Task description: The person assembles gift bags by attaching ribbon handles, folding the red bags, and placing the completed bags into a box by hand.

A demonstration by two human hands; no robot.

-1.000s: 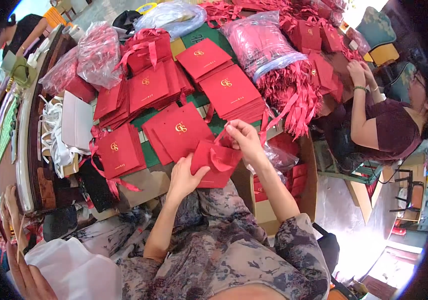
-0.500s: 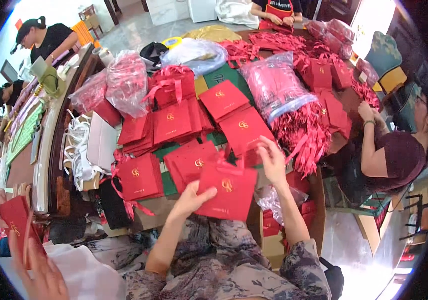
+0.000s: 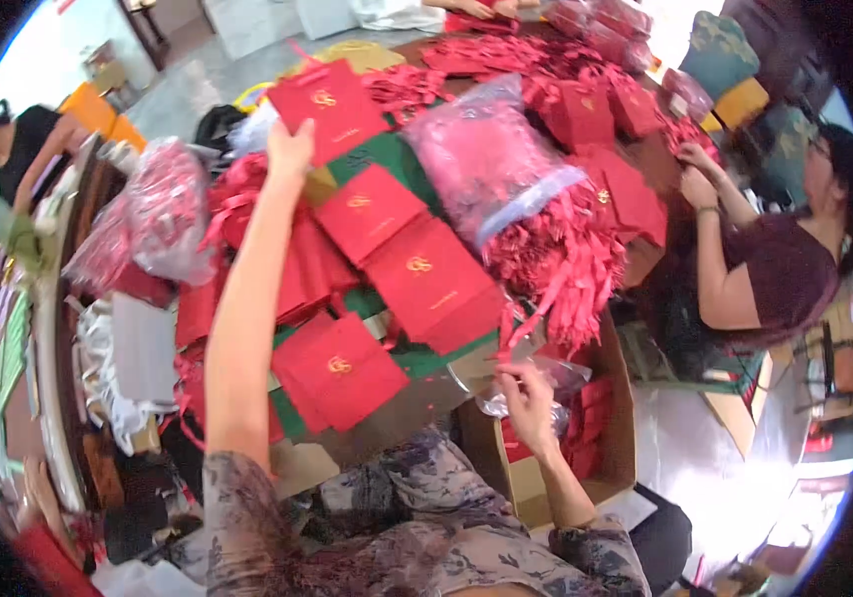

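Observation:
My left hand [image 3: 290, 149] is stretched far across the table, its fingers closed on the edge of a red paper gift bag [image 3: 332, 114] with a gold emblem. That bag is above the green sheet [image 3: 387, 164]. My right hand [image 3: 529, 403] is close to me, over the open carton, with thumb and fingers pinched on a red ribbon [image 3: 511, 338] below the ribbon bundle [image 3: 586, 269]. Stacked red bags [image 3: 431, 284] lie between my arms. A smaller stack [image 3: 337, 373] sits nearer to me.
A cardboard carton [image 3: 629, 428] with red items stands at my right. Behind the ribbons lies a plastic bag of red goods [image 3: 486, 159]; another [image 3: 170, 214] is on the left. A co-worker [image 3: 775, 259] sits at the right; other people are at the far and left edges.
My left hand has carried the red bag from in front of me to the far side of the table. My right hand has dropped from the bag stack to the ribbon near the carton.

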